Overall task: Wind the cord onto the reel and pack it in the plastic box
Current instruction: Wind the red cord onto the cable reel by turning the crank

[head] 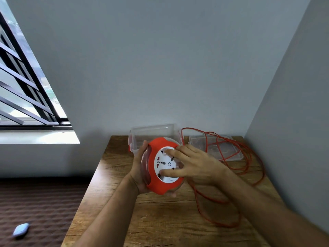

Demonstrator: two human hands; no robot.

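Pale grey walls fill most of the frame, meeting in a corner at the right, with a barred window in the upper left. Below centre stands a wooden table with a visible grain, pushed into the corner.

At the middle of the frame, a person holds an orange cord reel above the table, its white socket face tilted toward the camera. The left hand cups the reel from the left side and underneath, fingers curled around its rim. The right hand lies across the socket face from the right, fingers spread, with fingertips pressing on the white disc.

Loose orange cord lies in big, untidy loops over the right half of the table, running from near the reel to the far right edge; most of it is not wound on.

Just behind the reel, at the table's far edge, sits an open clear plastic box with orange clips. To its right, under some of the cord loops, lies a clear lid, flat on the table.

In the lower left, a small pale blue object rests on a dark brown textured surface.
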